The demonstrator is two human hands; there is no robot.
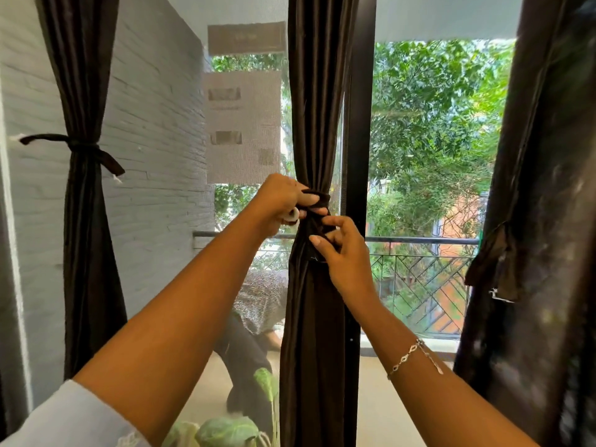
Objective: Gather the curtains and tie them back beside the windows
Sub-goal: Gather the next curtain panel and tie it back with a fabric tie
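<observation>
1. we reach both arms forward and up to the middle curtain [317, 108], which hangs gathered into a narrow column against the dark window frame [358, 124].
2. our left hand [280, 196] sits on the left side of the gathered cloth, knuckles up, its fingers [308, 199] curled round the dark tie band [322, 199] that wraps the curtain at its narrowest point.
3. a small white rounded piece [292, 216] shows under the left palm; we cannot tell what it is.
4. our right hand [342, 253] is just below and to the right, wrist bent, thumb and fingers bent inward and pinching a dark fold of the tie band against the front of the curtain.
5. a thin silver bracelet [409, 354] lies on the right forearm, and a pale sleeve [71, 417] covers the left upper arm.
6. the left curtain [87, 253] is already gathered beside the grey brick wall [154, 140], with a dark knotted tie [77, 145] round it that runs to the wall edge.
7. the right curtain [541, 221] hangs loose and wide at the right edge of the view, a dark strip dangling at its inner edge.
8. sheets of paper [243, 127] are stuck on the glass left of the middle curtain.
9. through the window we see a balcony railing [419, 241], green trees, and a person [254, 304] bent low on the balcony floor.
10. large green leaves [225, 430] show at the bottom, between our forearms.
</observation>
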